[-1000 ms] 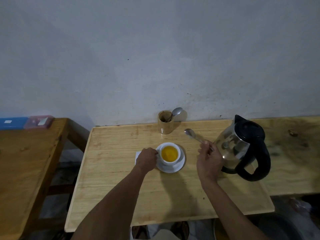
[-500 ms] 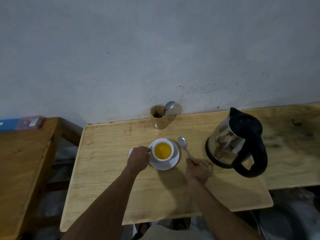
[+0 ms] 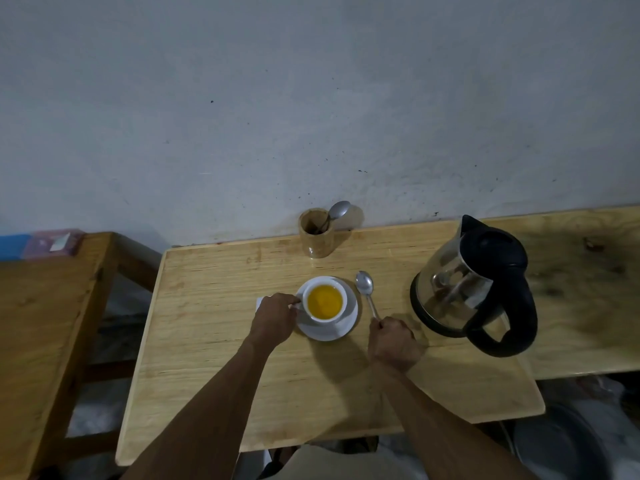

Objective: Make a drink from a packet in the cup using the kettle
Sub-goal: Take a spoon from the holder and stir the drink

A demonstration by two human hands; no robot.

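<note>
A white cup full of orange-yellow drink stands on a white saucer in the middle of the light wooden table. My left hand grips the cup's handle on its left side. My right hand is closed around the handle end of a metal spoon, whose bowl lies on the table just right of the saucer. A steel kettle with a black lid and handle stands to the right. A corner of white packet shows behind my left hand.
A wooden holder with another spoon stands at the back by the grey wall. A darker wooden table is to the left, with blue and pink boxes on it. Another tabletop adjoins on the right.
My right hand has lowered the spoon from the air beside the kettle down to the table right of the saucer. My left hand has stayed at the cup.
</note>
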